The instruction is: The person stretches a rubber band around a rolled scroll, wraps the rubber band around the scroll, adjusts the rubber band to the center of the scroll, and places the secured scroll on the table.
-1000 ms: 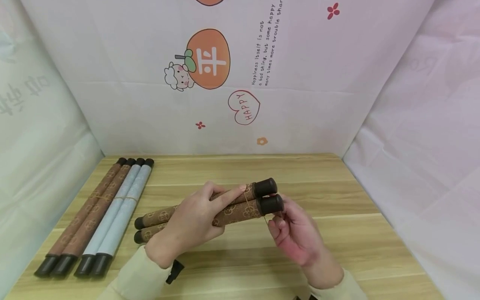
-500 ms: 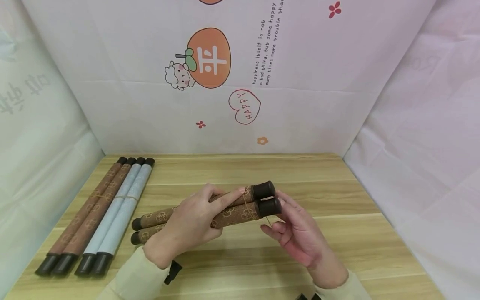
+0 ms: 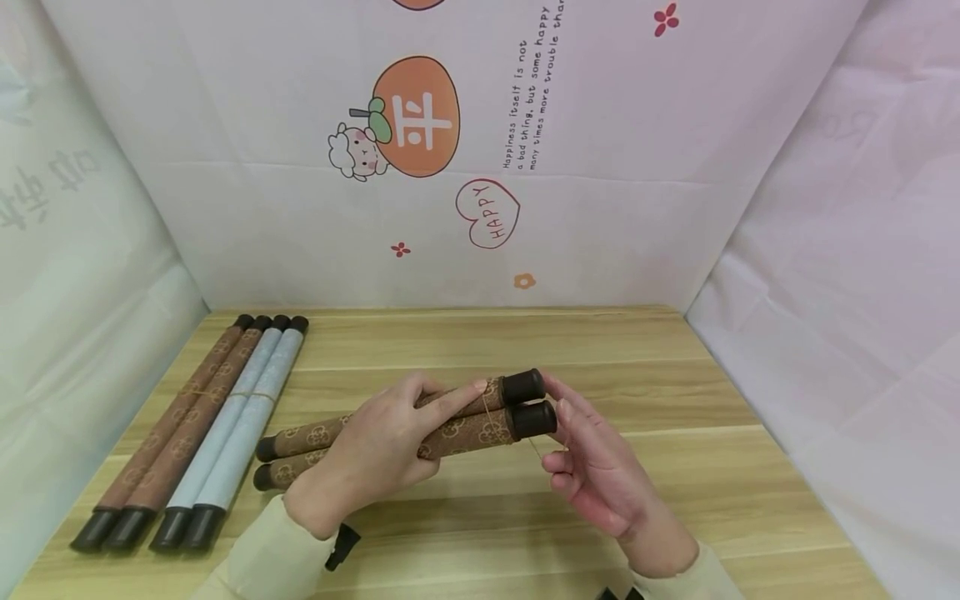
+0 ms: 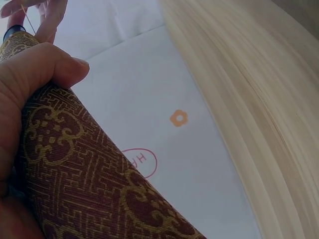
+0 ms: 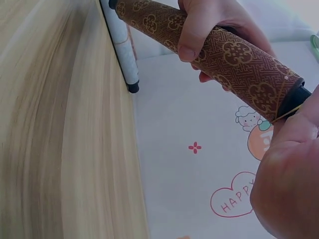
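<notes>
Two brown scrolls (image 3: 468,435) with gold patterning and black end knobs lie side by side, raised at their right end. My left hand (image 3: 378,442) grips them around the middle, its index finger along the upper one. In the left wrist view, the left thumb (image 4: 55,64) presses on the brocade of one scroll (image 4: 84,164). A thin rubber band (image 5: 288,114) circles the scrolls near their right knobs. My right hand (image 3: 603,458) is beside those knobs, with curled fingers holding the stretched band away from them. The fingertips' exact hold is partly hidden.
To the left on the wooden table (image 3: 720,492) lie two reddish-brown scrolls (image 3: 183,417) and two pale blue scrolls (image 3: 240,417), each pair with a band around it. A white printed cloth (image 3: 600,208) stands behind, with cloth walls at both sides.
The held scrolls have shifted slightly left, and their right end has dropped a little. My right hand's fingers have moved around the band by the knobs. The scrolls at left stay put.
</notes>
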Demonstrator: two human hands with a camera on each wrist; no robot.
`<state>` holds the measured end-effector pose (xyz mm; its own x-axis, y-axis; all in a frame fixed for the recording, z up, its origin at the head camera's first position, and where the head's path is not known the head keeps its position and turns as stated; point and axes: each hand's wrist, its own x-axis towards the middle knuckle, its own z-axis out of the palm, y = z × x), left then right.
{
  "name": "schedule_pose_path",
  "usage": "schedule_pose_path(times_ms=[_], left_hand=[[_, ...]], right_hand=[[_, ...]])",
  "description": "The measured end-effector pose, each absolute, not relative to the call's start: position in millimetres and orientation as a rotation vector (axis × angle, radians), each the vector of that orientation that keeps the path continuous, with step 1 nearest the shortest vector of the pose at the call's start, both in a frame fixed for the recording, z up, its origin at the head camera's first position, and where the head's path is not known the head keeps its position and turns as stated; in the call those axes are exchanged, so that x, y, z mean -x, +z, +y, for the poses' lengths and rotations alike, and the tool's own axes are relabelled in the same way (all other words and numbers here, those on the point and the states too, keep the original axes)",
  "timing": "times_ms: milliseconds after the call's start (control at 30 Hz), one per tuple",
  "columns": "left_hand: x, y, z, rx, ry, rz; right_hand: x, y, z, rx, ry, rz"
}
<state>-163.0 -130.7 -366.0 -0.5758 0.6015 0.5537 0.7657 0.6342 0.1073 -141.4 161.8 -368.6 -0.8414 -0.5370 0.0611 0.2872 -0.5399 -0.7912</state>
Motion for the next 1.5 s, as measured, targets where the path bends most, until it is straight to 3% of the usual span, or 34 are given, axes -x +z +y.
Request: schedule_pose_path(times_ms=[733, 1500], left_hand=[[166, -377, -127, 1.164, -0.190, -2.168], [157, -381, -115, 1.056, 0.079, -2.164]], right_hand=[[143, -362, 151, 0.144, -1.960, 1.869], [150, -370, 145, 0.032, -1.851, 2.021]])
